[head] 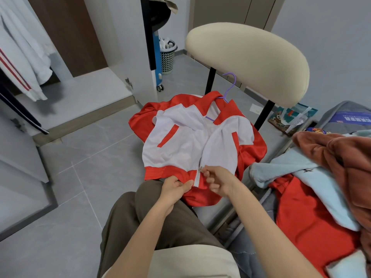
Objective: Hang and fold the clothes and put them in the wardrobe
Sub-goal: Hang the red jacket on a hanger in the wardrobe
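Note:
A red and white zip jacket point(180, 145) lies spread front-up on a chair seat, with a purple hanger point(228, 91) inside its collar and the hook sticking out at the top. My left hand point(174, 187) grips the red hem just left of the zip. My right hand point(216, 181) pinches the zip slider near the bottom of the jacket. The zip is joined only at the hem; above that the front lies open.
The chair's cream backrest point(249, 61) rises behind the jacket. At the left, the open wardrobe point(84, 89) holds hanging white clothes point(24, 57). A heap of red, light blue and brown clothes point(321, 177) lies at the right. A laundry basket point(167, 57) stands further back.

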Demonstrator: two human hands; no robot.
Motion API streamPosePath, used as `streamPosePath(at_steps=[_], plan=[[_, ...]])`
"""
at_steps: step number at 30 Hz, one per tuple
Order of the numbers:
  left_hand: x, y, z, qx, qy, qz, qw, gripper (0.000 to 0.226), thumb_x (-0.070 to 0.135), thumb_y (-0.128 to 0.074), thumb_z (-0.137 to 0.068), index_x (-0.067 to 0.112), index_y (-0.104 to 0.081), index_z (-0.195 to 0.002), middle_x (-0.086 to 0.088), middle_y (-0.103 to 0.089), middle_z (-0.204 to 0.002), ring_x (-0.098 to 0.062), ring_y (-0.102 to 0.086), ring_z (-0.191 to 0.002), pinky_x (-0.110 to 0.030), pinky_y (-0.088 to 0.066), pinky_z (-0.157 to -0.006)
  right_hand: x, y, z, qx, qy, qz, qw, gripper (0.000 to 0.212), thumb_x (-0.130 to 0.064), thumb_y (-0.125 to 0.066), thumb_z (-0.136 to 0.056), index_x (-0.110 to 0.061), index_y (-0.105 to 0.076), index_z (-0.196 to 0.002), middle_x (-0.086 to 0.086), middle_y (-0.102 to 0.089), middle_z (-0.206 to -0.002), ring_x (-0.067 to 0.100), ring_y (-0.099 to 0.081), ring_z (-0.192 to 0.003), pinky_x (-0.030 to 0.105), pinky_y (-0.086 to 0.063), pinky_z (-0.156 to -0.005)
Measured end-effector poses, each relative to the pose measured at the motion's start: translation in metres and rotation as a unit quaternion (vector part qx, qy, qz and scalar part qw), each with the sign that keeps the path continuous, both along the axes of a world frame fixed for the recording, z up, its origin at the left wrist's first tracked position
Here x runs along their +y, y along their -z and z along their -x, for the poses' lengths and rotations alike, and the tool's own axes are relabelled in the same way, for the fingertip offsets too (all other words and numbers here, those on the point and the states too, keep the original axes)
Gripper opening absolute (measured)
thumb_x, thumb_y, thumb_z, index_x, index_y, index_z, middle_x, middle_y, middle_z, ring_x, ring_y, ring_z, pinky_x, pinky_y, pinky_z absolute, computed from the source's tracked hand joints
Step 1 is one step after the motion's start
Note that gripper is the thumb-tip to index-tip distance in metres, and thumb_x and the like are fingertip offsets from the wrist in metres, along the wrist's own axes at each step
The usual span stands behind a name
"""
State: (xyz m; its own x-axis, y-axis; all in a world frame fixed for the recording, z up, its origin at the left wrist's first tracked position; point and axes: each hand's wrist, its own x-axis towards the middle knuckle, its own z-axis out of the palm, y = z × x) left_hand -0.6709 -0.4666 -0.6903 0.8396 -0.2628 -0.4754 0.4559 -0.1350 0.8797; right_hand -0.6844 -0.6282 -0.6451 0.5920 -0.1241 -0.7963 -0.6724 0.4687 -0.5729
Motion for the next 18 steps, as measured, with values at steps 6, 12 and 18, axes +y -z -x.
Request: streamPosePath(at_steps=[6, 12, 18], plan=[[-0.003, -0.002, 0.002, -0.024, -0.020, -0.058, 0.998, 0.030, 0.016, -0.072, -0.086, 0.011, -0.046, -0.073, -0.001, -0.050, -0.064, -0.017, -0.061, -0.070, -0.021, -0.048, -0.070, -0.038, -0.030, -0.036, -0.068, 0.057, 0.082, 0.993, 0.027, -0.017, -0.045, -0.100, -0.015, -0.059, -0.078, -0.010, -0.052, -0.049, 0.001, -0.035, -0.035, 0.013, -0.018, -0.032], [-0.011, -0.011, -0.003, -0.238, -0.148, -0.182, 0.942, 0.040, 0.036, -0.077, -0.076, 0.023, -0.039, -0.077, 0.006, -0.045, -0.068, -0.013, -0.047, -0.064, -0.018, -0.036, -0.056, -0.043, -0.048, -0.033, -0.087, -0.209, 0.281, 0.933, 0.022, -0.027, -0.057, -0.091, -0.017, -0.058, -0.072, -0.005, -0.051, -0.061, 0.008, -0.034, -0.045, 0.018, -0.025, -0.044], [-0.051, -0.031, -0.031, -0.387, 0.141, -0.353, 0.840, 0.042, 0.057, -0.055, -0.088, 0.015, -0.048, -0.086, -0.001, -0.058, -0.087, -0.020, -0.057, -0.086, -0.032, -0.043, -0.070, -0.054, -0.067, -0.040, -0.111, -0.287, 0.248, 0.919, 0.025, -0.026, -0.050, -0.095, -0.016, -0.052, -0.072, -0.005, -0.045, -0.059, 0.008, -0.025, -0.046, 0.016, -0.022, -0.039]])
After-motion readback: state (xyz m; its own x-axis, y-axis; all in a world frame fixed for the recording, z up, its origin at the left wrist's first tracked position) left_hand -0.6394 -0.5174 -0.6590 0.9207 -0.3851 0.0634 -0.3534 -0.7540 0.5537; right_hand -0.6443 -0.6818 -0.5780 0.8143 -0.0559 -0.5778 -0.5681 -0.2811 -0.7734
